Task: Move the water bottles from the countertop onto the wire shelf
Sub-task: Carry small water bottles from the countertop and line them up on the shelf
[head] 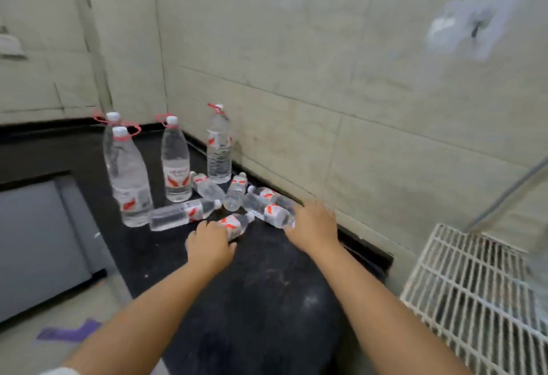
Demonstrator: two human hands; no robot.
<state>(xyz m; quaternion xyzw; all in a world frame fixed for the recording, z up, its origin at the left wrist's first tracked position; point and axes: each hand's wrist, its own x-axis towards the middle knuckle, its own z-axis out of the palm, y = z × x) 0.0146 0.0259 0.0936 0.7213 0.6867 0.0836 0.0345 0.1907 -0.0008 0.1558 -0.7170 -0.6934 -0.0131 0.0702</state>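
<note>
Several clear water bottles with red-and-white labels sit on the black countertop [267, 279]. Tall ones stand upright at the back, among them one at the left [129, 179], one in the middle [175, 161] and one by the wall [219, 146]. Small bottles lie on their sides in front. My left hand [210, 244] rests over the nearest small bottle [235, 225], fingers curled on it. My right hand [312, 225] lies against another small lying bottle [274, 214], fingers bent down toward it. The white wire shelf [474, 294] is at the lower right.
A tiled wall runs behind the counter and along the right. A grey cabinet front [41, 244] stands at the left below the counter. A metal rod [510, 193] slants above the shelf. A purple scrap [69, 333] lies on the floor.
</note>
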